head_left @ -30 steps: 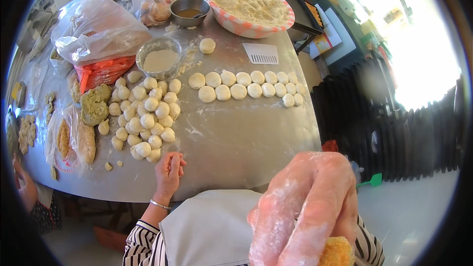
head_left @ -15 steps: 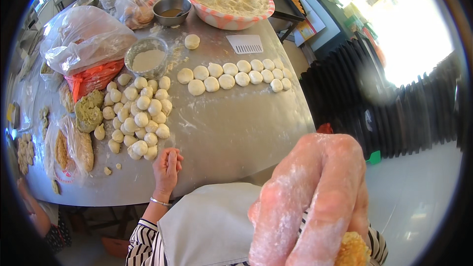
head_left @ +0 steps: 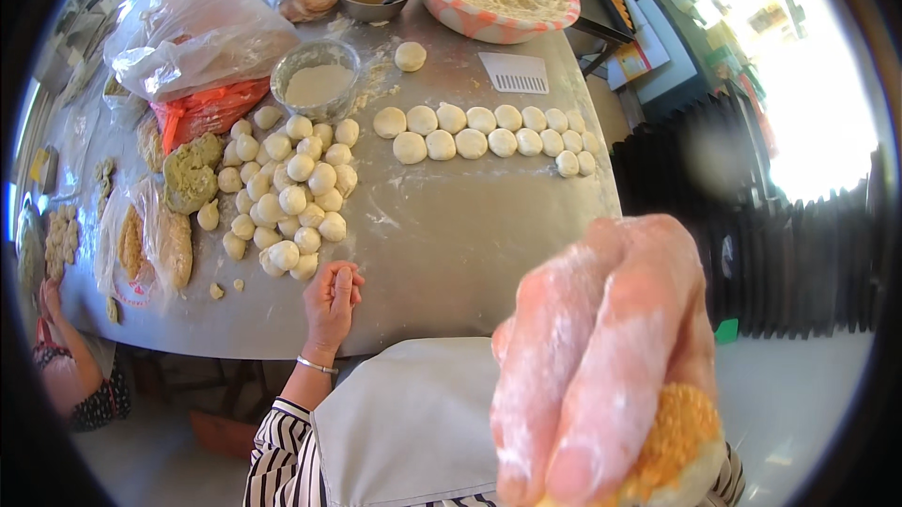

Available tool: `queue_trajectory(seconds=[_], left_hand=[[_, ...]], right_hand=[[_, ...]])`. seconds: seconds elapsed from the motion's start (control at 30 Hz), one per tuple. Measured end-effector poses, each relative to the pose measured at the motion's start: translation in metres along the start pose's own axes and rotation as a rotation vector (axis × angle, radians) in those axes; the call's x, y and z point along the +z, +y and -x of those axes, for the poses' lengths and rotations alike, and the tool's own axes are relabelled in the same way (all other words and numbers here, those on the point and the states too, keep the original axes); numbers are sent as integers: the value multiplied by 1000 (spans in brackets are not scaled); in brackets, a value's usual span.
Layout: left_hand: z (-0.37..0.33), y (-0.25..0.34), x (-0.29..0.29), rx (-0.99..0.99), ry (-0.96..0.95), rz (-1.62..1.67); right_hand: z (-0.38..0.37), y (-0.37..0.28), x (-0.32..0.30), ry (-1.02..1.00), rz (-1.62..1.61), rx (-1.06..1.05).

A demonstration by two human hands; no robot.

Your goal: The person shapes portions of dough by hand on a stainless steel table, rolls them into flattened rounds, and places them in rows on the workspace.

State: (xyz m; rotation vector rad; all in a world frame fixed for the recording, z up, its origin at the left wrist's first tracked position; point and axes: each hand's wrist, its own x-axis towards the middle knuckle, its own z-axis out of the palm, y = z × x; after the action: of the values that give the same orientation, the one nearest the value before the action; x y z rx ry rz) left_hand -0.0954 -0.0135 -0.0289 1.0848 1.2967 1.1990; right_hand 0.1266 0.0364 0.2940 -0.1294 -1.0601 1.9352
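Near right, the floury right hand [head_left: 628, 333] grips a golden, pale-edged lump [head_left: 684, 432] — likely light, soft and crumbly, best cupped around its sides; farther left, the left hand [head_left: 331, 303] curls closed near the dough balls [head_left: 292, 199] on the worktop [head_left: 451, 244].

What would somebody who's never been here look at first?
Probably the big floury right hand at the lower right, close to the camera and gripping a golden, crumbly lump with something pale under it. Next, perhaps the heap of pale dough balls left of the middle of the table, and the pink-and-white basin of yellowish crumbs at the top.
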Motion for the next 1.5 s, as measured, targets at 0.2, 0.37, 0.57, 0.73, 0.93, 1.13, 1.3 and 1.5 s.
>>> queue_trajectory(seconds=[0.2, 0.37, 0.57, 0.73, 0.93, 1.13, 1.3, 1.5], left_hand=[[-3, -4, 4, 68, 15, -73], [0, -4, 7, -11, 70, 8], [1, -3, 12, -3, 122, -16], [0, 0, 15, 5, 142, -88], [2, -4, 17, 12, 169, -108], [0, -1, 22, 30, 200, -152], [1, -6, 20, 28, 227, -290], [-1, -2, 26, 42, 271, -357]], right_hand=[[-8, 12, -71, -27, -149, -34], [-15, 22, -136, -154, -124, -6], [-20, 15, -158, 23, -242, 145], [-16, 19, -190, 89, -327, 135], [-10, 20, -221, 183, -303, 136], [-1, 10, -266, 306, -10, 149], [0, -1, -312, 393, 395, 187], [-4, -18, -402, 545, 921, 239]])
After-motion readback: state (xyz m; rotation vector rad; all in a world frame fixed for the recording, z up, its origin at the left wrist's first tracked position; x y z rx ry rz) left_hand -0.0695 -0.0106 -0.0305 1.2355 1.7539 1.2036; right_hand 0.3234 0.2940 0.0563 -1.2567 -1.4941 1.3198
